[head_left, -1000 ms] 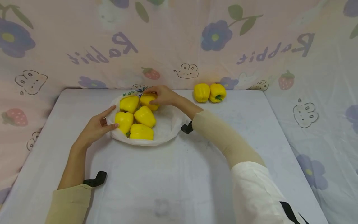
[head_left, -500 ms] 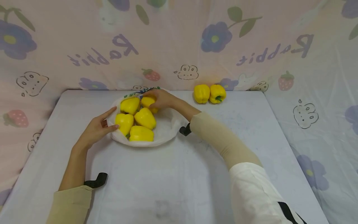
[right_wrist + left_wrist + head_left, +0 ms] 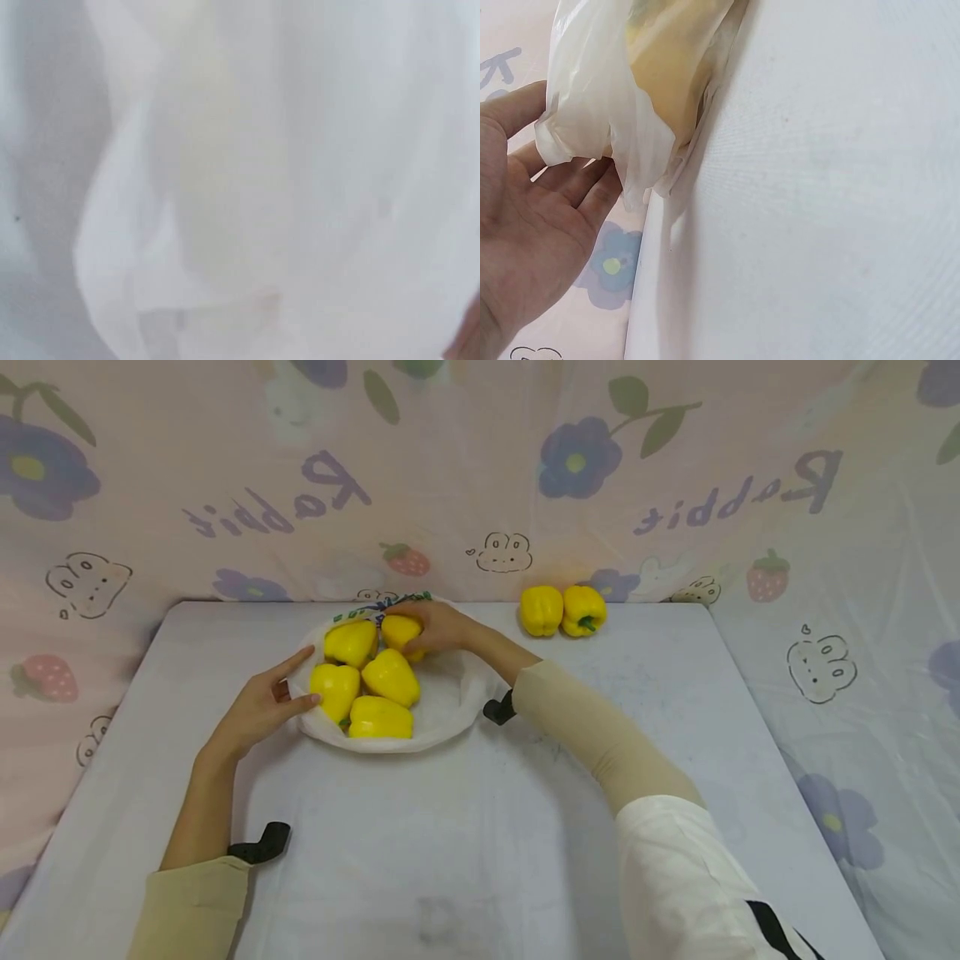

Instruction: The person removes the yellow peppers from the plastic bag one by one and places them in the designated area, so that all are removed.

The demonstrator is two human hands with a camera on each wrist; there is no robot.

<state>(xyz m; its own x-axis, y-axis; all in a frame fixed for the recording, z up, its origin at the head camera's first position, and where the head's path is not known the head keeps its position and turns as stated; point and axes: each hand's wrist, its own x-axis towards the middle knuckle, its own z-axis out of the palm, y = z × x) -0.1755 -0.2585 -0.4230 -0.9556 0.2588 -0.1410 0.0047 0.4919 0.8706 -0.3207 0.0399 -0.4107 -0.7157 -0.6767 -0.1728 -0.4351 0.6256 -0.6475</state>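
A white plastic bag [image 3: 450,727] lies on the table with its mouth spread wide, green and blue print along its far rim. Several yellow bell peppers [image 3: 390,677] sit inside it. At the bag's left side, my left hand [image 3: 258,710] holds the rim, thumb at the inner edge near a pepper and fingers outside. The left wrist view shows those fingers behind the thin plastic [image 3: 592,82]. My right hand [image 3: 442,625] reaches into the far side and grips the back pepper [image 3: 400,632], covering part of it. Blurred white plastic [image 3: 240,187] fills most of the right wrist view.
Two more yellow bell peppers [image 3: 542,611] stand side by side at the table's far edge, right of the bag. The white table [image 3: 480,843] meets a printed curtain [image 3: 465,468] at the back. A black wrist mount [image 3: 262,843] juts from the left forearm.
My right hand has shifted slightly right around the back pepper, and more of the bag's printed far rim shows. The left hand holds the same spot.
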